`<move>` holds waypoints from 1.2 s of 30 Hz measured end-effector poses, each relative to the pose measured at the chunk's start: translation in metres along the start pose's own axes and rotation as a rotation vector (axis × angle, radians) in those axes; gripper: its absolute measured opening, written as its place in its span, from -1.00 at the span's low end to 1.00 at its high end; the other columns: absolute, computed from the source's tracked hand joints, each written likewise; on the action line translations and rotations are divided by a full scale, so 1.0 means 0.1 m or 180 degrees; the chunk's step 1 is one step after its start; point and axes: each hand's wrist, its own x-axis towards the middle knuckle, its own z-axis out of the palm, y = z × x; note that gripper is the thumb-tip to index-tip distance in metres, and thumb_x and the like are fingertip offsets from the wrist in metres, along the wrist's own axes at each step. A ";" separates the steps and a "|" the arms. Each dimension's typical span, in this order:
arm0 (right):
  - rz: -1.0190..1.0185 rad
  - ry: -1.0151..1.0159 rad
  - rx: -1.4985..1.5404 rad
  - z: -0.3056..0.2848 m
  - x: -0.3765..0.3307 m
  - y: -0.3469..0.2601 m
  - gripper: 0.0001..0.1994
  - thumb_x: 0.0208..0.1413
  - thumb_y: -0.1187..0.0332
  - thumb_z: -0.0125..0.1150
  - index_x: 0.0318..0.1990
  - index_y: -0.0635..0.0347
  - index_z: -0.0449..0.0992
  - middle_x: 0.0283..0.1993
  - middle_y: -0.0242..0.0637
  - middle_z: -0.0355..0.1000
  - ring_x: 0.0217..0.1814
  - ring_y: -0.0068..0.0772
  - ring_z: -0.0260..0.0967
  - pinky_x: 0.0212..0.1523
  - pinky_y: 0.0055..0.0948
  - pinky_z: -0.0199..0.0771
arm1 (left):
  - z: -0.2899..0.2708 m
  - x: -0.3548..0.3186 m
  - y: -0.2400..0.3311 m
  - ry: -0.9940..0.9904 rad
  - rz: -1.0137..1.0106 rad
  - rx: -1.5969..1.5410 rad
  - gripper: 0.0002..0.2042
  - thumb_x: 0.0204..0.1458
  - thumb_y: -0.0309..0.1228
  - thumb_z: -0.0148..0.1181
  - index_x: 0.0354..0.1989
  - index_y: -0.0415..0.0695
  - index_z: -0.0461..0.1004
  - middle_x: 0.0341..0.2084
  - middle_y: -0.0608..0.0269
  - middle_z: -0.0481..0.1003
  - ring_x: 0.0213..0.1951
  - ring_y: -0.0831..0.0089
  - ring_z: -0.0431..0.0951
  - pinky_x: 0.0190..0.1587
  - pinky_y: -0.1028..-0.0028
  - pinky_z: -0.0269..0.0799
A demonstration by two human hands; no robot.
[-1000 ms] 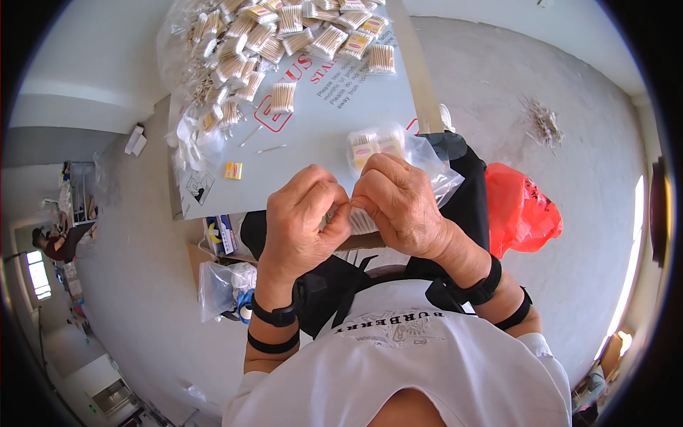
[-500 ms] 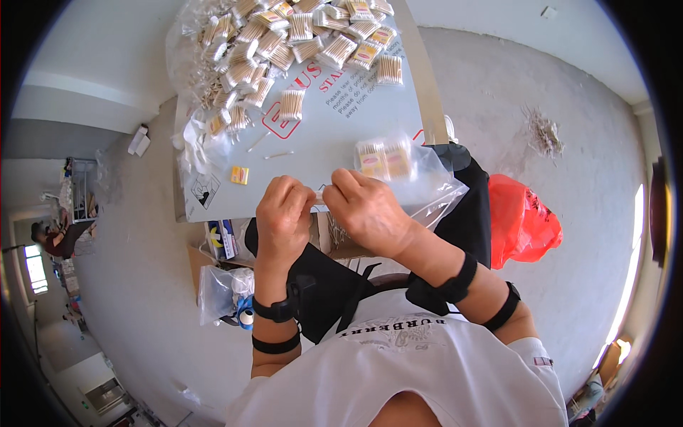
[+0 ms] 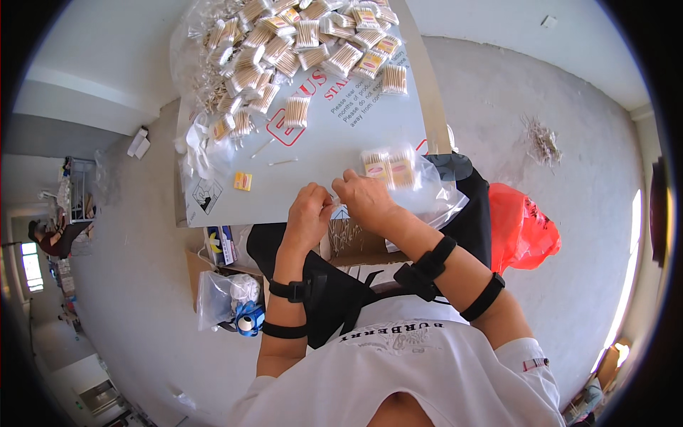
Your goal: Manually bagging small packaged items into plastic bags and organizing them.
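At the table's near edge my left hand and my right hand are close together, fingers pinched. Between the fingertips shows a small whitish bit, too small to name. Just beyond my right hand, two packs of cotton swabs with yellow labels lie side by side on a clear plastic bag. Left of my hands is a small yellow card. Two loose cotton swabs lie farther in. Below my hands, more loose swabs show in an open cardboard box.
A big heap of bagged cotton swabs covers the far part of the grey tabletop. A red plastic bag stands on the floor at right. By the table's near left corner is a box of odds and ends. Another person is far left.
My hands have come nearer each other, the left one moving right and slightly down. The table and its things appear shifted slightly to the right and down in view.
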 end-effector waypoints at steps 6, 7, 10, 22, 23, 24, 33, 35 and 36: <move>-0.0338 0.0429 0.0372 0.12 -0.02 0.09 -0.82 -0.11 0.50 0.22 -0.32 0.21 0.37 -0.26 -0.11 0.35 -0.24 -0.01 0.45 -0.30 -0.15 0.47 | 0.09 0.03 -0.02 0.0012 -0.0169 -0.0314 -0.88 -0.21 -0.62 0.20 -0.54 -0.22 0.36 -0.51 0.12 0.38 -0.37 0.10 0.44 -0.34 0.22 0.38; -0.0327 0.0443 0.0331 0.12 -0.01 0.10 -0.83 -0.10 0.49 0.22 -0.32 0.22 0.38 -0.26 -0.11 0.35 -0.23 -0.01 0.45 -0.29 -0.15 0.46 | 0.12 0.04 0.00 0.0119 -0.0105 -0.0172 -0.89 -0.21 -0.63 0.18 -0.54 -0.22 0.36 -0.51 0.13 0.38 -0.38 0.10 0.44 -0.34 0.23 0.38; -0.0478 0.0108 0.0219 0.09 0.03 0.10 -0.83 -0.07 0.48 0.22 -0.33 0.25 0.37 -0.26 -0.11 0.36 -0.20 -0.01 0.44 -0.28 -0.16 0.47 | 0.12 0.07 0.05 -0.0053 0.0202 0.0260 -0.91 -0.22 -0.62 0.16 -0.54 -0.22 0.37 -0.52 0.13 0.38 -0.38 0.12 0.45 -0.33 0.25 0.39; -0.0494 0.0375 0.0484 -0.46 -0.08 0.05 -0.82 -0.08 0.50 0.21 -0.31 0.33 0.37 -0.26 -0.03 0.38 -0.23 0.13 0.43 -0.27 -0.09 0.45 | -0.22 0.11 0.32 0.0314 0.0586 -0.0088 -0.84 -0.24 -0.72 0.11 -0.50 -0.25 0.31 -0.52 0.09 0.35 -0.46 0.09 0.45 -0.42 0.26 0.42; -0.0501 0.0368 0.0487 -0.47 -0.09 0.05 -0.82 -0.08 0.50 0.21 -0.31 0.33 0.37 -0.26 -0.03 0.38 -0.23 0.13 0.43 -0.27 -0.09 0.45 | -0.23 0.13 0.33 0.0318 0.0577 -0.0086 -0.84 -0.24 -0.72 0.11 -0.50 -0.25 0.31 -0.52 0.09 0.35 -0.46 0.09 0.45 -0.42 0.26 0.42; -0.0484 0.0428 0.0469 -0.47 -0.10 0.05 -0.83 -0.09 0.48 0.23 -0.35 0.30 0.38 -0.28 -0.08 0.38 -0.21 0.06 0.42 -0.26 -0.12 0.43 | -0.24 0.14 0.36 0.0320 0.0795 0.0126 -0.83 -0.24 -0.73 0.11 -0.48 -0.26 0.29 -0.53 0.08 0.35 -0.49 0.10 0.42 -0.45 0.27 0.38; -0.1202 0.1315 0.0262 -0.64 -0.14 -0.06 -0.83 -0.26 0.42 0.28 -0.47 0.16 0.42 -0.33 -0.34 0.36 -0.19 -0.24 0.27 -0.23 -0.31 0.25 | -0.25 0.10 0.57 0.0517 0.1064 0.0356 -0.80 -0.23 -0.71 0.09 -0.46 -0.24 0.22 -0.52 0.07 0.28 -0.46 0.04 0.37 -0.43 0.18 0.35; -0.1316 0.1439 0.0508 -0.68 -0.12 -0.07 -0.83 -0.29 0.43 0.26 -0.49 0.17 0.39 -0.36 -0.33 0.34 -0.22 -0.21 0.26 -0.24 -0.30 0.25 | -0.27 0.08 0.59 0.0579 0.0963 0.0119 -0.81 -0.21 -0.71 0.09 -0.46 -0.23 0.22 -0.52 0.07 0.29 -0.46 0.04 0.38 -0.44 0.19 0.34; -0.1374 0.1393 0.0536 -0.71 -0.13 -0.07 -0.82 -0.30 0.45 0.25 -0.49 0.20 0.37 -0.38 -0.30 0.31 -0.25 -0.20 0.24 -0.24 -0.30 0.26 | -0.30 0.08 0.61 0.0527 0.0946 0.0008 -0.80 -0.21 -0.71 0.09 -0.45 -0.24 0.22 -0.52 0.07 0.29 -0.47 0.04 0.38 -0.44 0.19 0.33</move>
